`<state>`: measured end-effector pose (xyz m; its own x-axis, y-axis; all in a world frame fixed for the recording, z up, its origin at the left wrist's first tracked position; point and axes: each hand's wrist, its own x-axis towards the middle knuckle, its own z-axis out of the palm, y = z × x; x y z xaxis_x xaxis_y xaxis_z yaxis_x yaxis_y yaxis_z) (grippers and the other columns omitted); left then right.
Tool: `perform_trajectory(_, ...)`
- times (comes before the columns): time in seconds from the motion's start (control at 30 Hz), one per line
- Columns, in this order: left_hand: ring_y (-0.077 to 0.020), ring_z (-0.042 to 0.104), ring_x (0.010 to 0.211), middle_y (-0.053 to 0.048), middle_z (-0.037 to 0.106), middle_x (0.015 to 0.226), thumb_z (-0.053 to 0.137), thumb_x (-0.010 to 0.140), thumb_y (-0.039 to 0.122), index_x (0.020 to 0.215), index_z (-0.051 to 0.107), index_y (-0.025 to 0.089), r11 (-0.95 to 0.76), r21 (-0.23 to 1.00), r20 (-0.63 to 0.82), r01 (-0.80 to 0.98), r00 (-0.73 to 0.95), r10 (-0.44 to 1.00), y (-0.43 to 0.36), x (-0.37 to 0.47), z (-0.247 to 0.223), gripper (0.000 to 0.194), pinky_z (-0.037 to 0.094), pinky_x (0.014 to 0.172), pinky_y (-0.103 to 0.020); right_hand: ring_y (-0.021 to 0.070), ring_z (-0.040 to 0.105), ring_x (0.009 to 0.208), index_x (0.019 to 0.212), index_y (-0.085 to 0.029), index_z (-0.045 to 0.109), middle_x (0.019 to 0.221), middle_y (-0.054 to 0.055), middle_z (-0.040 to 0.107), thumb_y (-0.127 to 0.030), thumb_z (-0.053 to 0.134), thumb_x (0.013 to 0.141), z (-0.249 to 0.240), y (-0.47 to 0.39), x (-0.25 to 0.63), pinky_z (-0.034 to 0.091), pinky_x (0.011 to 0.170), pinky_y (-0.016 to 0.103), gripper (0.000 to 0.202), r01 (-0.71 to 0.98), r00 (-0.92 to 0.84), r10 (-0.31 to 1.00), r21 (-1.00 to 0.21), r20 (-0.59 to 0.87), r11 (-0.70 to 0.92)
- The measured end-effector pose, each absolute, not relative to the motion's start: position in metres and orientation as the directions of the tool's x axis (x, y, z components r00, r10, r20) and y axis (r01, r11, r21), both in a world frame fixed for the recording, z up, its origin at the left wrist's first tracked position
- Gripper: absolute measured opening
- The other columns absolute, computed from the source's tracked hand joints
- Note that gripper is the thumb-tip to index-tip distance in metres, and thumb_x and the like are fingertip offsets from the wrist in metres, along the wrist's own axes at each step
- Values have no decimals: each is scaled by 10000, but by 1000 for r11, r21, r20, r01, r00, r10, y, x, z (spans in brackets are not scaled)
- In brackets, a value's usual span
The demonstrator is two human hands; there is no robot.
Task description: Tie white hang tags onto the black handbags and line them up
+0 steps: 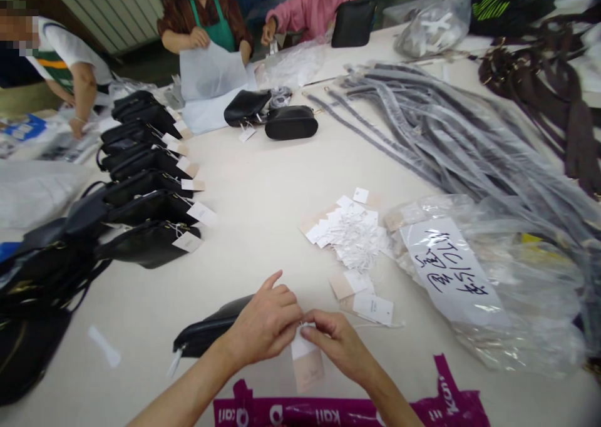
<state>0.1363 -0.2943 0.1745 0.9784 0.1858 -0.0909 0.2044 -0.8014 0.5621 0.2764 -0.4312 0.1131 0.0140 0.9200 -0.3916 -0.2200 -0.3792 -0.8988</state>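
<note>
Seen from the head camera, two bare hands meet over one tag (307, 365) near the middle of the near edge of a white surface (244, 192): the right hand (339, 342) pinches its top between thumb and finger, while the left hand (268, 322) has its fingertips drawn together beside it, though whether they grip the string cannot be told. One black bag (206, 332) lies just left of the tag, partly hidden by the left hand and forearm. Beyond the right hand are two tags (374, 308) set nearer than a heap of loose tags (350, 226) too tangled to count. Toward the left edge, at least six tagged bags (150, 242) stand in a row, with more dark bags (35, 345) crowded at the near left corner. Two black bags (291, 123) sit toward the far edge, and one upright bag (353, 23) stands beyond them. One plastic bag (521, 302) bearing a handwritten sheet (451, 270) and a pile of wrapped straps (436, 120) block the right side; purple tape (323, 411) runs along the near edge. Three co-workers (213, 17) occupy the far side.
</note>
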Motion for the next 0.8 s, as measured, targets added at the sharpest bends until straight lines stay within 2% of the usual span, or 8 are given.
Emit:
perform_trajectory(0.1, -152, 568, 840, -8, 612, 890, 455, 831, 89, 868, 563, 208, -740, 645, -78, 192, 979, 187, -291, 137, 179, 165, 239, 1151, -463, 132, 441, 616, 806, -175, 677, 651, -34, 528, -414, 568, 882, 117, -430, 277, 311, 594, 272, 274, -193, 46, 925, -912, -377, -362)
perform_trajectory(0.2, -156, 538, 788, -3, 567, 806, 446, 801, 103, 777, 485, 206, -676, 720, -72, 160, 985, 157, -288, 139, 182, 112, 357, 1029, -407, 146, 478, 675, 769, -184, 627, 687, -24, 539, -426, 506, 917, 121, -429, 276, 346, 640, 273, 308, -178, 64, 934, -925, -351, -335)
perform_trajectory(0.3, -174, 491, 758, -12, 532, 768, 433, 869, 149, 733, 431, 206, -630, 761, -84, 154, 987, 139, -284, 141, 182, 147, 398, 882, -380, 148, 483, 675, 743, -196, 576, 684, -29, 523, -444, 512, 914, 127, -427, 272, 371, 644, 270, 308, -175, 30, 941, -929, -337, -327)
perform_trajectory(0.47, -195, 482, 816, -36, 559, 830, 366, 1004, 253, 794, 459, 205, -537, 819, -123, 204, 976, 182, -275, 143, 180, 235, 384, 822, -367, 188, 600, 843, 986, -214, 609, 883, 16, 641, -386, 423, 973, 134, -424, 261, 479, 767, 307, 254, -246, 20, 928, -901, -373, -357)
perform_trajectory(0.53, -191, 483, 811, -28, 559, 822, 362, 1015, 276, 792, 461, 207, -484, 844, -143, 232, 966, 214, -270, 143, 179, 253, 386, 807, -354, 210, 617, 994, 1126, -224, 590, 1030, 52, 665, -307, 438, 972, 133, -424, 257, 492, 876, 343, 231, -135, 161, 937, -948, -309, -290)
perform_trajectory(0.63, -184, 484, 810, -23, 562, 826, 380, 1018, 294, 790, 463, 209, -411, 872, -171, 267, 952, 254, -266, 143, 178, 258, 388, 795, -341, 233, 583, 1110, 1187, -234, 573, 1151, 94, 630, -191, 503, 928, 130, -425, 255, 482, 950, 386, 271, 275, 457, 889, -946, -30, -174)
perform_trajectory(0.7, -184, 479, 811, -23, 558, 829, 382, 1021, 307, 786, 459, 209, -376, 884, -182, 277, 946, 269, -265, 143, 176, 266, 387, 792, -338, 218, 612, 976, 1103, -227, 588, 1019, 77, 639, -150, 542, 896, 131, -424, 255, 523, 842, 349, 226, 447, 495, 861, -884, 115, -139)
perform_trajectory(0.8, -187, 469, 811, -24, 546, 820, 366, 1027, 340, 778, 451, 210, -337, 899, -187, 280, 941, 282, -264, 142, 175, 293, 387, 797, -340, 176, 590, 740, 1036, -209, 571, 831, 32, 612, -138, 564, 884, 137, -422, 257, 515, 630, 280, 168, 523, 487, 852, -845, 191, -109)
